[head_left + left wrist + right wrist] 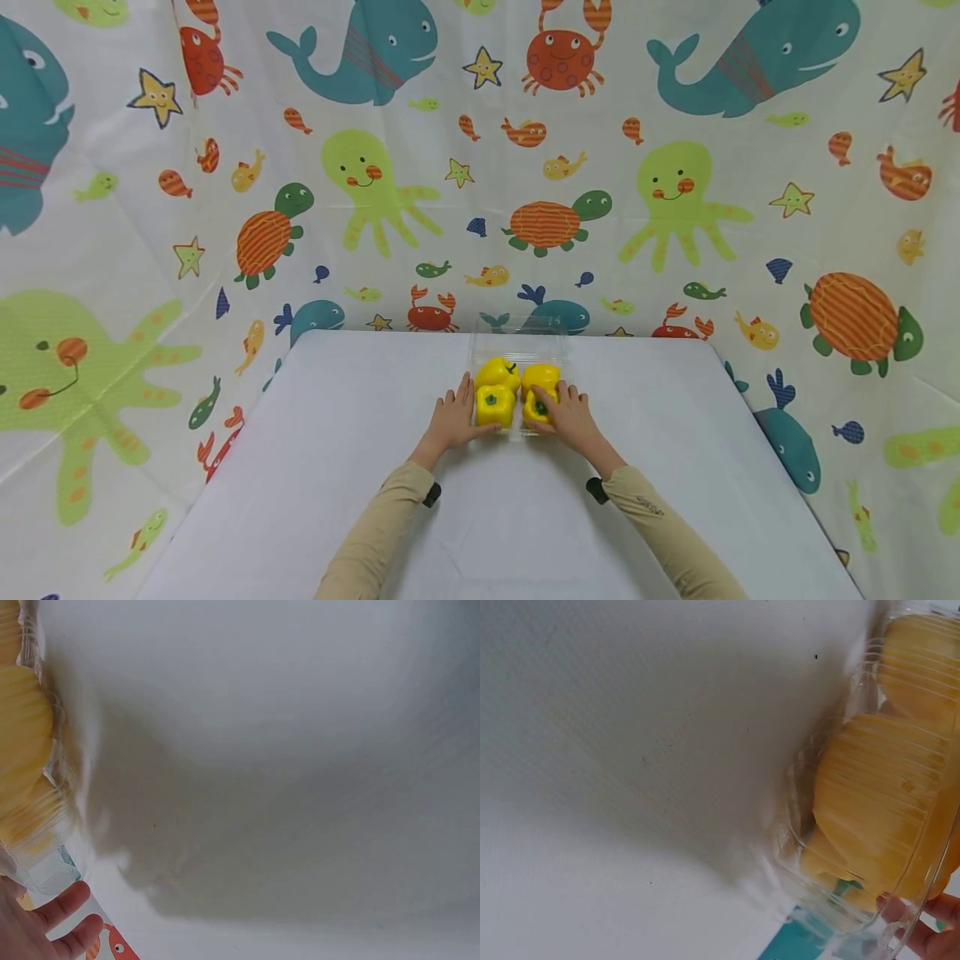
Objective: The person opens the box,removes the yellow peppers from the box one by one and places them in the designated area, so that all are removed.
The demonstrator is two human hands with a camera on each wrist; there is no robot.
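Several yellow bell peppers [495,407] sit in a clear plastic clamshell box [517,342], its lid raised at the back. My left hand [450,419] lies along the box's left side with fingers straight and spread, the thumb stretched along the front. With thumb and forefinger my right hand [576,419] holds the front right bell pepper [531,408], its other fingers over the right side of the box. In the right wrist view, fingertips [896,907] show behind the clear wall. In the left wrist view, the left fingers [64,904] stick out beyond the box.
The box stands on a white table [360,433], near its far edge. Behind and beside the table hangs a curtain [465,225] printed with sea animals. Dark straps [431,494] sit at both wrists.
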